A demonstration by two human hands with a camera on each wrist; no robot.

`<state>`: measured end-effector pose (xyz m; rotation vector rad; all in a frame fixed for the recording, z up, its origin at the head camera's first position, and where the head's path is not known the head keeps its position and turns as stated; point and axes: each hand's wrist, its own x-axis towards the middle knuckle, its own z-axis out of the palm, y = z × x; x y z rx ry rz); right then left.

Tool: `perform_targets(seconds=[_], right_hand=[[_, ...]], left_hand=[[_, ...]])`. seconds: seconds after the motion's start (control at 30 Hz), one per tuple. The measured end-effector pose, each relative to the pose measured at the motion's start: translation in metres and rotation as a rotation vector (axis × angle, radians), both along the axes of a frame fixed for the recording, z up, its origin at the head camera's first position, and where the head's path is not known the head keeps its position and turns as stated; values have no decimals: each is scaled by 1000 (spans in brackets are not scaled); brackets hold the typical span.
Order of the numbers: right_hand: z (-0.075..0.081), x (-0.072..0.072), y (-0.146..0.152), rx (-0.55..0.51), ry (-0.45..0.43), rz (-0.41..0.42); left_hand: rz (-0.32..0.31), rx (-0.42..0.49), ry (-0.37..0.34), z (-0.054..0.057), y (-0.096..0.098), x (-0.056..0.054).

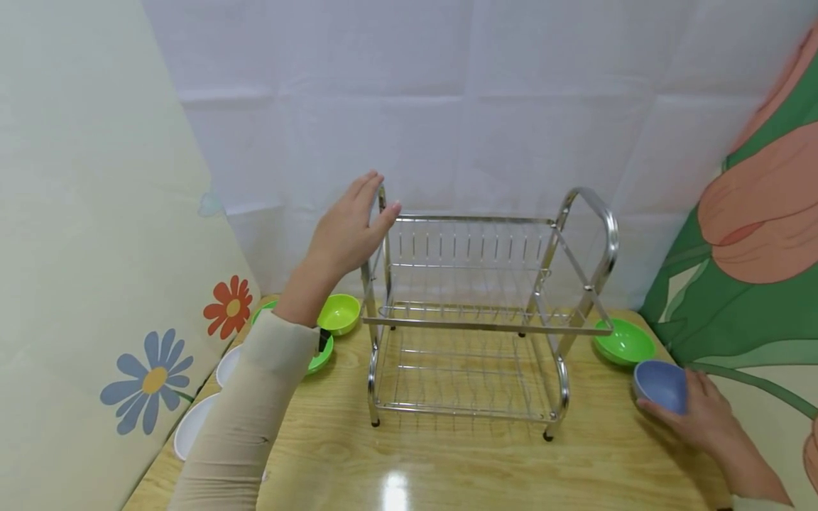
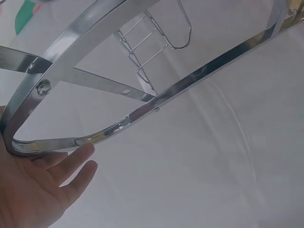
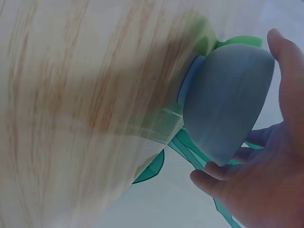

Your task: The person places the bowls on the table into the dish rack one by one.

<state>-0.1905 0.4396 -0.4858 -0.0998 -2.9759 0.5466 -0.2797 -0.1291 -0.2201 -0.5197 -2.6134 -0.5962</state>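
A two-tier metal dish rack stands on the wooden table. My left hand touches the top of the rack's left end frame. In the left wrist view, the fingers of that hand lie loosely extended against the curved metal bar. At the right of the table, my right hand holds a blue bowl from its right side. The right wrist view shows thumb and fingers spread around the rim of this bowl, low over the tabletop; whether its base touches the wood I cannot tell.
Behind the blue bowl sits a green bowl. Left of the rack are a yellow-green bowl and a green dish, partly behind my left arm. White dishes line the table's left edge. A white cloth hangs behind the rack.
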Motion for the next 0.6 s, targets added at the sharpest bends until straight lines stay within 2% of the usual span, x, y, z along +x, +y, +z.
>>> perform_targets(seconds=[0.6], right_hand=[[-11,-7,8,1,-90,-44]], left_hand=[[46,-61,-74,3,4,4]])
